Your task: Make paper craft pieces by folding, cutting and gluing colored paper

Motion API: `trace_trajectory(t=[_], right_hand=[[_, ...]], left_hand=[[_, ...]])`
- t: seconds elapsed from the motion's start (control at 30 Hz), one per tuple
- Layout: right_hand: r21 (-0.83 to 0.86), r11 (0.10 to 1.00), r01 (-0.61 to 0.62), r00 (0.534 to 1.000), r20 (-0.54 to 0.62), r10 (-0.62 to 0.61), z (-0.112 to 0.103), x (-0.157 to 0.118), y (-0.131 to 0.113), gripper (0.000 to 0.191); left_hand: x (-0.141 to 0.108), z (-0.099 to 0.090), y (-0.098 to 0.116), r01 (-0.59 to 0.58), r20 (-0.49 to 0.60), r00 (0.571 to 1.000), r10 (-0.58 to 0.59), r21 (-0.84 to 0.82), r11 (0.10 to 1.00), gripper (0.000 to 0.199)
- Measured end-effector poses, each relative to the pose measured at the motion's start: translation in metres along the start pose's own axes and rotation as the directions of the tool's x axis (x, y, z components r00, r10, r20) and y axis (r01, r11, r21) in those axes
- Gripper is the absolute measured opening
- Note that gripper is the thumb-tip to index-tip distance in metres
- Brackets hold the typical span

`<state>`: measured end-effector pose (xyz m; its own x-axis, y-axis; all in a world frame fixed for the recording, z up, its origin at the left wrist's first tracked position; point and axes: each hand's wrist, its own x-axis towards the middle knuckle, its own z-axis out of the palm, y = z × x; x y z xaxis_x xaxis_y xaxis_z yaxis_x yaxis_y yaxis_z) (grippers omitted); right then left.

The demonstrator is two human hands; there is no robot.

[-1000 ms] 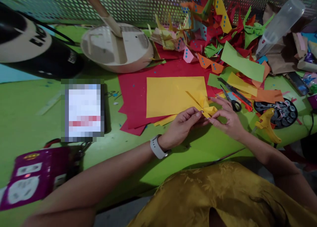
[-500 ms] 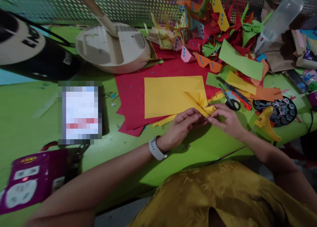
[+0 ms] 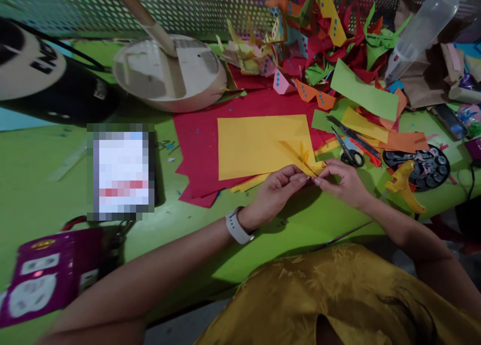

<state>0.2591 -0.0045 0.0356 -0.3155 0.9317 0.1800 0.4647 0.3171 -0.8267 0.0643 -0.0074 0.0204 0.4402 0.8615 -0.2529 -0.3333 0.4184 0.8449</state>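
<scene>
A small folded yellow paper piece [image 3: 307, 160] with thin pointed strips is held between my two hands. My left hand [image 3: 280, 190], with a white watch [image 3: 238, 225] on its wrist, pinches the piece's lower left side. On the other side my right hand [image 3: 342, 183] pinches the right end between thumb and fingers. Just behind my hands lies a flat yellow sheet [image 3: 259, 147] on red sheets [image 3: 199, 149]. Yellow strips [image 3: 251, 183] stick out from under the sheet's near edge. My fingers cover part of the folded piece.
Scissors [image 3: 347, 152] and a cutter knife [image 3: 353, 134] lie to the right, near a yellow glue gun [image 3: 404, 184]. Folded colored paper shapes [image 3: 315, 39] heap up behind. A round pan [image 3: 135, 74], a tumbler [image 3: 75, 84] and a purple power strip [image 3: 41, 280] stand left.
The left fingers have shifted slightly along the folded yellow paper, and both thumbs are closer together at its lower edge. The other things on the table stay put.
</scene>
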Motion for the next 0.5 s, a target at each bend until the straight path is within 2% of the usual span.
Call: trace_trajectory(t=[0.5], right_hand=[[-0.017,1.0,-0.021,1.0,0.009,0.021,0.0015,-0.0007,-0.0009,0.02]], left_hand=[[0.0006,0.0018,0.0023,0.042,-0.016,0.999,-0.041,0.019,0.999,0.032]])
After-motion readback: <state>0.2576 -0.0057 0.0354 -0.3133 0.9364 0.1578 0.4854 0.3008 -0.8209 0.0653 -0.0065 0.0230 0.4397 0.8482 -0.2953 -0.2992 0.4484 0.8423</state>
